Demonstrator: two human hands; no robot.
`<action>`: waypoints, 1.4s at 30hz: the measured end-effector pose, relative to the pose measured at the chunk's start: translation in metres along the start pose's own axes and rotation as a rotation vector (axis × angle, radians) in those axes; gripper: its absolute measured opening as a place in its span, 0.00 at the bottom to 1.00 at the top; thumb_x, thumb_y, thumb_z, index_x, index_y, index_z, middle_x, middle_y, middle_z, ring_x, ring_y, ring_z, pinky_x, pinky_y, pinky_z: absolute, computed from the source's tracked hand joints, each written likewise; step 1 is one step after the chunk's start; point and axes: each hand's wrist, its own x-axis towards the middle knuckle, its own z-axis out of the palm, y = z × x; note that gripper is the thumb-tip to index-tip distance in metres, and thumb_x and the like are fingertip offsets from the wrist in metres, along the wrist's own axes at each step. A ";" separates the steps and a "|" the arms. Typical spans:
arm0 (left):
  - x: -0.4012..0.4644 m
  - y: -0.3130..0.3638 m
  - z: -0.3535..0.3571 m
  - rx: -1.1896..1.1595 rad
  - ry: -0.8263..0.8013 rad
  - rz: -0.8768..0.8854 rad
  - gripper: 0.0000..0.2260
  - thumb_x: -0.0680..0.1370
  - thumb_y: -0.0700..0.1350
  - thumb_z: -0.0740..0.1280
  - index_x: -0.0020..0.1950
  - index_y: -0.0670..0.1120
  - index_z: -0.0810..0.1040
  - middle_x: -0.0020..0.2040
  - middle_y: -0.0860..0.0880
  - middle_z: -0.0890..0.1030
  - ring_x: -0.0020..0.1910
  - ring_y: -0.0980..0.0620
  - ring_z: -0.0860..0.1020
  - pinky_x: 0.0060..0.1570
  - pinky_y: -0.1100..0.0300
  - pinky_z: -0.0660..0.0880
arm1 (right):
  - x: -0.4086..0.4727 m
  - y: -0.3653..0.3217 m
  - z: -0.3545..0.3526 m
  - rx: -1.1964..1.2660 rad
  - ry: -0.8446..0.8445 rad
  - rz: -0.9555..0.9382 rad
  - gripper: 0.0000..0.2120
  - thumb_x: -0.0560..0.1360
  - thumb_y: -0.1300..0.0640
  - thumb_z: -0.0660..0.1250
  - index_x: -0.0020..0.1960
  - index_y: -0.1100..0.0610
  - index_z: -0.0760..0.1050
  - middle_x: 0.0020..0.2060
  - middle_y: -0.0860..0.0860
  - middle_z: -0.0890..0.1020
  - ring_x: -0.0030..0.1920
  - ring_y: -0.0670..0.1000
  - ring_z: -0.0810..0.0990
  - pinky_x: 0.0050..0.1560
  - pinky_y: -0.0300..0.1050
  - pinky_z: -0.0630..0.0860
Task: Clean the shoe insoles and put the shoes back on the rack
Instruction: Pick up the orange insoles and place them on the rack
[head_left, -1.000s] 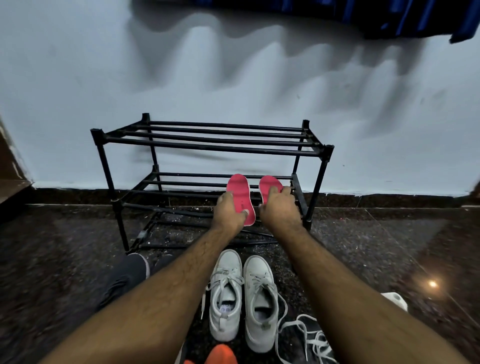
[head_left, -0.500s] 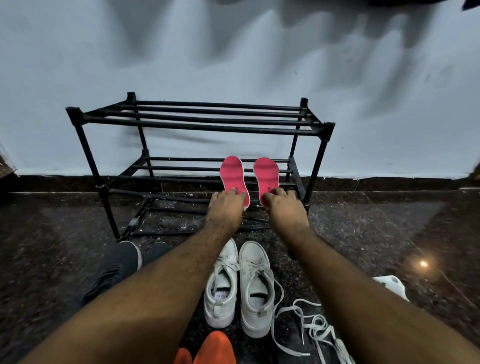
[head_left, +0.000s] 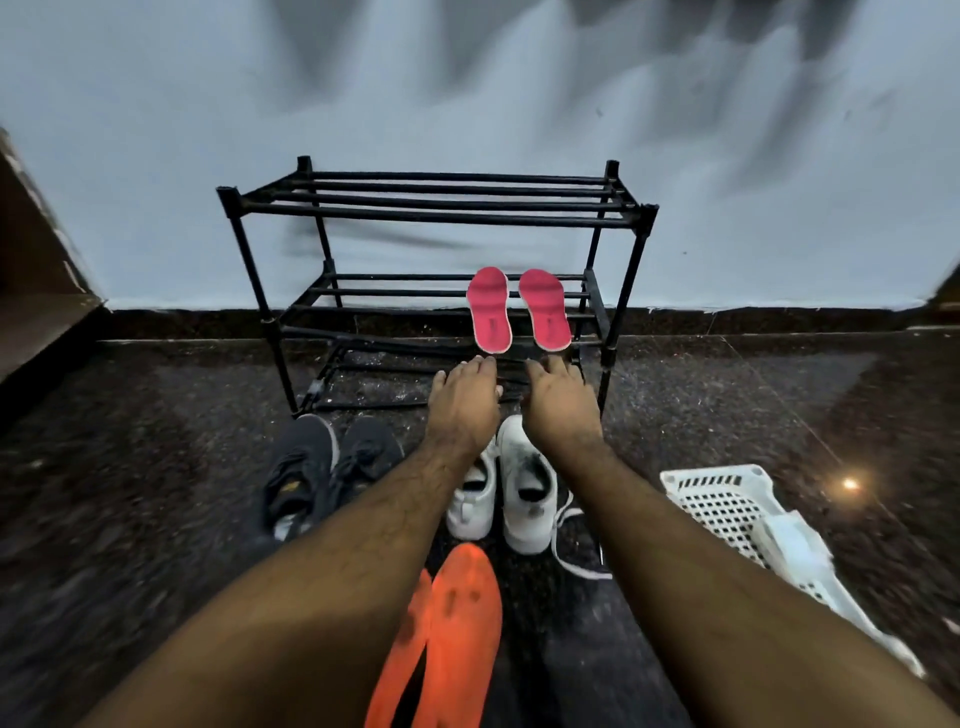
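Two pink insoles (head_left: 489, 310) (head_left: 545, 308) lie side by side on the rack's (head_left: 436, 213) middle shelf, toes toward the wall, heels just beyond the fingertips of the left hand (head_left: 464, 405) and right hand (head_left: 558, 405), not touched. The white shoes (head_left: 501, 488) stand as a pair on the floor under both wrists, openings up, laces loose. The black rack's top shelf sits well beyond the hands.

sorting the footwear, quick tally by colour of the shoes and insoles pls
pink insoles: 2
white shoes: 2
black shoes: 2
orange shoes: 2, blurred at the bottom edge
total: 8
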 end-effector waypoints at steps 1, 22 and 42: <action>-0.014 0.001 -0.005 -0.009 -0.010 -0.004 0.20 0.83 0.45 0.61 0.74 0.44 0.67 0.73 0.46 0.72 0.72 0.46 0.69 0.71 0.47 0.65 | -0.013 -0.006 -0.003 0.013 -0.011 0.006 0.18 0.76 0.56 0.64 0.65 0.54 0.70 0.61 0.55 0.74 0.61 0.58 0.73 0.56 0.54 0.74; -0.314 -0.065 0.006 -0.046 -0.389 -0.325 0.23 0.77 0.47 0.69 0.69 0.44 0.69 0.65 0.43 0.75 0.64 0.42 0.75 0.61 0.47 0.73 | -0.270 -0.100 0.038 0.089 -0.374 0.033 0.18 0.80 0.60 0.58 0.69 0.59 0.69 0.63 0.60 0.70 0.65 0.59 0.72 0.53 0.47 0.75; -0.321 -0.055 0.033 -0.069 -0.739 -0.516 0.20 0.78 0.61 0.64 0.70 0.65 0.66 0.72 0.44 0.53 0.72 0.33 0.55 0.71 0.39 0.60 | -0.316 -0.103 0.107 0.097 -0.533 0.227 0.20 0.76 0.43 0.63 0.67 0.45 0.66 0.64 0.54 0.65 0.62 0.63 0.68 0.57 0.62 0.70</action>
